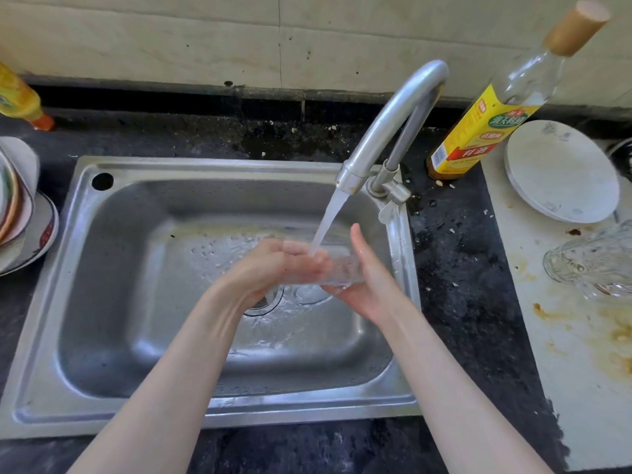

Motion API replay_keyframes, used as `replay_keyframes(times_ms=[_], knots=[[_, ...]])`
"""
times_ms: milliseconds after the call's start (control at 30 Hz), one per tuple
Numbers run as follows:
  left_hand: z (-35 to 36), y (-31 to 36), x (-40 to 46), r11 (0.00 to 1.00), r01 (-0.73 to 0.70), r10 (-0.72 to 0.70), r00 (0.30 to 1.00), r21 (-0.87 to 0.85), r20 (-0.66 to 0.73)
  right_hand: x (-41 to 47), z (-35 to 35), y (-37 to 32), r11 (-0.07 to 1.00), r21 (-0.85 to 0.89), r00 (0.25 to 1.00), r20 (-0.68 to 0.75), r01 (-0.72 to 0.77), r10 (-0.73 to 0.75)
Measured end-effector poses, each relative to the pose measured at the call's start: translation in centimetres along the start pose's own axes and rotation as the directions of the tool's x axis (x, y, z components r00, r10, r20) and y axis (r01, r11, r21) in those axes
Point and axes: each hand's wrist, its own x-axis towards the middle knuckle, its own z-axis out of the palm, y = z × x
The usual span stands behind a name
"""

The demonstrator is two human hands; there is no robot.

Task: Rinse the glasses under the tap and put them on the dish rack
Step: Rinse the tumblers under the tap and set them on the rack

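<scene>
Dark speckled stone forms the tabletop (458, 268) that I look down on, with a steel sink (113, 268) sunk into it below a pale tiled wall. At the middle of the basin I see a clear glass (337, 268) lying on its side under the stream of water (328, 224) that falls from the curved tap (393, 118). My left hand (270, 268) curls its fingers round the glass from the left; my right hand (367, 285) cups it from beneath and behind, fingers nearly straight. Both hands are close together on it. Right of the sink stand a yellow-labelled bottle (478, 131), a white plate (561, 172) and more clear glassware (591, 261) on a stained white board (581, 371). Stacked bowls (20, 206) sit at the left edge.
</scene>
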Motion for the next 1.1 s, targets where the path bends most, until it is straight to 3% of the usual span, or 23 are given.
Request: replay_keyframes(times_ms=[67,100,200,267,300,367,433,533,600,667,733,833,933,1000,1100], knots=[[-0.1,-0.5,0.4,0.994,-0.013,0.025,0.994,0.107,-0.108,0.0,-0.3,0.4,1.0,0.02,0.992,-0.126,0.014,-0.011],[-0.2,-0.6,0.5,0.998,0.004,0.002,0.995,0.056,-0.101,0.0,-0.5,0.5,0.998,0.005,0.984,-0.165,0.069,-0.067],[-0.3,-0.2,0.5,0.927,0.179,-0.161,0.984,-0.329,0.083,-0.2,-0.7,0.7,0.932,-0.184,0.935,-0.117,0.311,-0.335],[-0.3,0.1,0.3,0.809,0.242,-0.199,0.97,-0.535,0.138,-0.7,-0.6,0.4,0.9,-0.208,0.919,-0.015,0.383,-0.394],[-0.2,0.1,0.2,0.795,0.232,-0.191,0.973,-0.561,0.131,-0.7,-0.7,0.2,0.898,-0.216,0.921,0.014,0.383,-0.39],[0.1,-0.3,0.1,0.865,0.164,-0.141,0.986,-0.474,0.084,-0.9,-0.6,-0.2,0.892,-0.29,0.935,0.029,0.347,-0.354],[0.5,-0.6,0.1,0.946,0.068,-0.06,0.998,-0.317,0.037,-1.2,-0.4,-0.5,0.911,-0.345,0.964,-0.055,0.225,-0.259],[0.3,-0.9,0.4,0.995,-0.03,0.024,0.998,-0.095,-0.064,-1.1,0.1,-0.9,0.981,-0.193,0.991,-0.135,-0.037,0.011],[0.1,-1.1,0.4,0.998,-0.06,0.061,0.99,0.014,-0.126,-1.1,0.1,-0.9,0.987,-0.147,0.991,-0.128,-0.065,0.046],[0.0,-0.5,0.4,0.996,-0.035,0.042,0.995,0.077,-0.094,-1.2,0.0,-0.4,0.992,-0.126,0.992,-0.122,-0.001,-0.014],[-0.1,0.6,0.5,0.998,0.049,-0.049,0.999,0.04,0.004,-1.0,-0.5,0.6,0.992,-0.077,0.993,-0.053,0.1,-0.104],[0.0,2.0,0.4,0.929,0.233,-0.193,0.968,-0.287,0.161,-0.9,-0.8,1.4,0.978,0.061,0.977,0.062,0.2,-0.204],[0.9,1.8,0.2,0.823,0.299,-0.179,0.943,-0.483,0.279,-0.9,-0.7,0.9,0.966,0.183,0.972,0.115,0.181,-0.204],[1.6,1.5,0.4,0.855,0.288,-0.18,0.945,-0.432,0.274,-1.0,-0.9,0.6,0.985,0.111,0.986,0.088,0.135,-0.145],[1.9,1.2,1.0,0.913,0.294,-0.252,0.952,-0.284,0.175,-1.0,-1.2,0.3,0.982,-0.183,0.994,-0.082,0.054,-0.07]])
